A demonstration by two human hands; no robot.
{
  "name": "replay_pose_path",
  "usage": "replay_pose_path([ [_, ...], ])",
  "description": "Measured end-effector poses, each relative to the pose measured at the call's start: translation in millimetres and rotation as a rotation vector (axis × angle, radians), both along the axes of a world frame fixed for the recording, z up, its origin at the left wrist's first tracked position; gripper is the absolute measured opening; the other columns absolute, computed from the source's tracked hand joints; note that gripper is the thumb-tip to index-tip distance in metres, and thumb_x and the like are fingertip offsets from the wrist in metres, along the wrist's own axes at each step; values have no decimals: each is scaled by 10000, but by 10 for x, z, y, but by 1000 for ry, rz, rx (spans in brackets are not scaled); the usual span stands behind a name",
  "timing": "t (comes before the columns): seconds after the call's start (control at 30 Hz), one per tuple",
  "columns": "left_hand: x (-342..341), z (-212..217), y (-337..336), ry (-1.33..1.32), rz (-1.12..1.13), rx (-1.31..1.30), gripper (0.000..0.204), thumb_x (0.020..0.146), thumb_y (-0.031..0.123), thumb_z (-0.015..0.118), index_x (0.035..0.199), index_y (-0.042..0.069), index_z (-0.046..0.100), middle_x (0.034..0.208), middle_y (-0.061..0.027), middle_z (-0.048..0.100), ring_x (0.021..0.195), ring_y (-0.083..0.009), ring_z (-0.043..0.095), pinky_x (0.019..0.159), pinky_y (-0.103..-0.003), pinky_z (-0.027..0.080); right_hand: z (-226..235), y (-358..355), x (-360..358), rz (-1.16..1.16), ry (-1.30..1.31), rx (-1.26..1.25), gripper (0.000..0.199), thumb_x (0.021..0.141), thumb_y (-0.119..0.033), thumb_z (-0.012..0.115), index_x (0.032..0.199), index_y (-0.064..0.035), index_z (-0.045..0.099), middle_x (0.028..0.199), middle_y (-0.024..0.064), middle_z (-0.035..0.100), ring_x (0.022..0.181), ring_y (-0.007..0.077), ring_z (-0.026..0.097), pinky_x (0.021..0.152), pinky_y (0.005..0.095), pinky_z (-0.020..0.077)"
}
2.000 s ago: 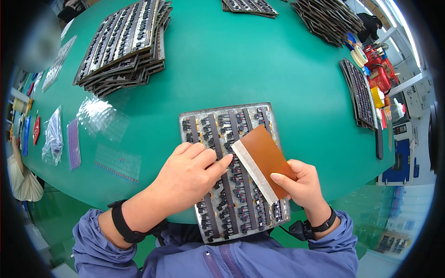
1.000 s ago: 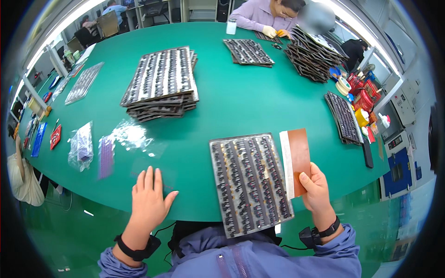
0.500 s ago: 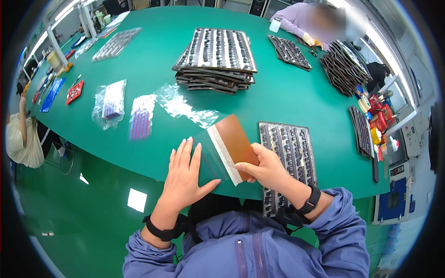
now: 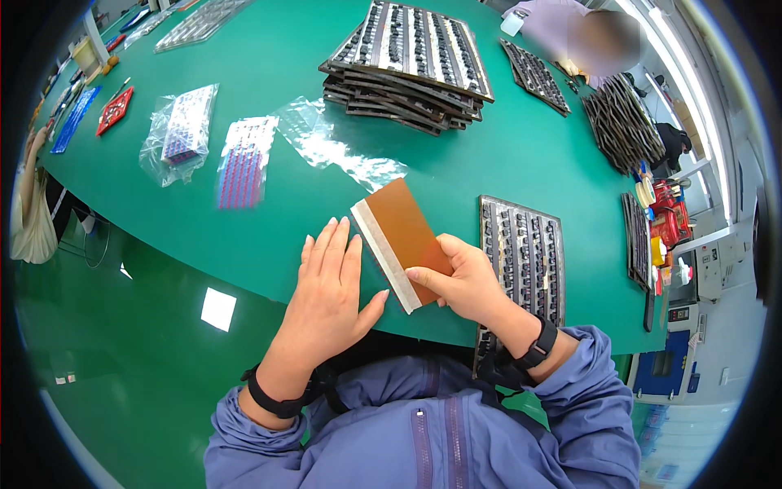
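Head view, only feed. I have the brown card [image 4: 407, 232] over the near side of the green table [image 4: 261, 236], tilted, its pale strip [image 4: 383, 257] facing the left hand [image 4: 330, 285]. Right hand [image 4: 464, 281] pinches the card by its lower right side, thumb on top, fingers beneath. Left hand lies palm down, fingers straight and side by side, thumb stretched out toward the strip; I see nothing in its grasp. Whether that palm presses on the tabletop I can't tell from above.

Handling, my estimate: light, fairly stiff, smooth-faced, apt to slip under a loose pinch and to crease at corners. Best hold: the plain brown side, opposite the strip.

Edges: table's front edge passes just below the card's lower corner. Component panel [image 4: 525, 253] sits close by the right forearm; clear plastic bags [image 4: 338, 147] lie beyond the fingertips. Freest room: bare tabletop left of the left hand.
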State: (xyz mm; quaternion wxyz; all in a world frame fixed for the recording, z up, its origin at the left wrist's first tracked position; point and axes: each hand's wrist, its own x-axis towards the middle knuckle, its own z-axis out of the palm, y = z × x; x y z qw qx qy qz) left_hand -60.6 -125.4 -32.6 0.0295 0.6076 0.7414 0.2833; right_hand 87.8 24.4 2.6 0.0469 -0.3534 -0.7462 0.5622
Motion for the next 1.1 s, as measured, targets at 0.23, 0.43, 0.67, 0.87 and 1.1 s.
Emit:
replay_pose_path([
  [0.23, 8, 16, 1, 1, 10, -16, 688, 800, 274, 712, 1313, -85, 427, 1428, -269, 347, 1369, -405, 303, 1110, -549, 245, 15, -18, -13, -15, 9, -13, 252, 868, -158, 713, 1064, -40, 607, 836, 1, 671, 634, 19, 582, 461, 175, 428],
  [0.43, 7, 18, 7, -6, 11, -12, 684, 799, 267, 713, 1316, -81, 428, 1429, -266, 347, 1369, -407, 302, 1108, -549, 248, 12, -24, -19, -17, -16, 14, 252, 862, -158, 718, 1054, -36, 608, 826, 1, 672, 635, 22, 589, 456, 178, 433],
  [0.67, 25, 36, 9, -14, 24, -12, 674, 798, 266, 716, 1308, -76, 439, 1416, -264, 354, 1365, -408, 305, 1104, -552, 255, 2, -48, -31, -25, 61, 51, 221, 858, -178, 717, 920, -19, 578, 735, 50, 671, 500, 64, 556, 430, 224, 432],
  [0.87, 22, 11, 11, -11, 19, -6, 671, 801, 270, 715, 1301, -84, 441, 1411, -272, 354, 1359, -416, 307, 1103, -553, 257, -9, -40, -34, -30, 34, 67, 224, 851, -178, 721, 929, -15, 589, 738, 51, 671, 498, 66, 556, 430, 227, 435],
  [1.1, -22, 58, 37, 10, 18, -19, 673, 810, 280, 709, 1305, -87, 438, 1410, -265, 360, 1346, -405, 327, 1094, -512, 292, 46, -8, -69, -7, -55, 47, 238, 856, -165, 715, 1018, -16, 626, 775, 12, 670, 558, 33, 556, 436, 193, 418],
])
